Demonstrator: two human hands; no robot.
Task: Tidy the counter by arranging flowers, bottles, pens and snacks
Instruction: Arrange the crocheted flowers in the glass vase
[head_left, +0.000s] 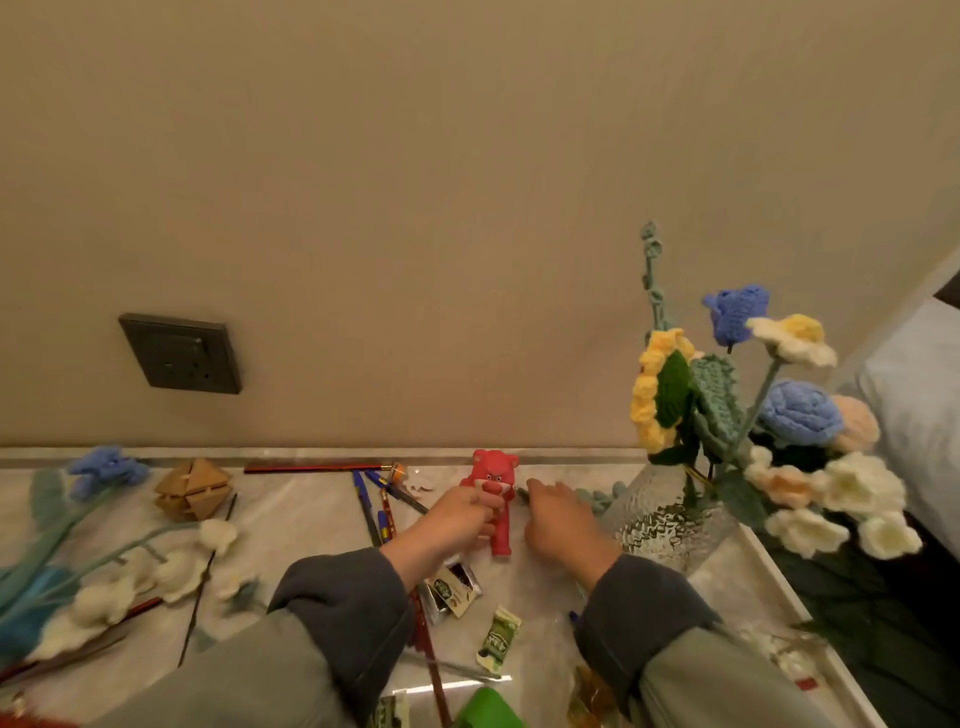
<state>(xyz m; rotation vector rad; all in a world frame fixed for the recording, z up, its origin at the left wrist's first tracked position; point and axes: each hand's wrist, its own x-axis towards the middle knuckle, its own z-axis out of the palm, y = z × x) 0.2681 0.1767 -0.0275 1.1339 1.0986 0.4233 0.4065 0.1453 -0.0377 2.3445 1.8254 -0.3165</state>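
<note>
A pale marble counter runs along a beige wall with a dark socket plate. The left hand grips a red bear figure around its middle and holds it upright. Just left of that grip lie scattered pens, and nearer the person lie snack packets. Just right of it, the right hand reaches forward with its fingers loosely straight, near a dark object, perhaps a pen. Further right stands a glass vase of crocheted flowers. Loose crocheted stems lie far left.
</note>
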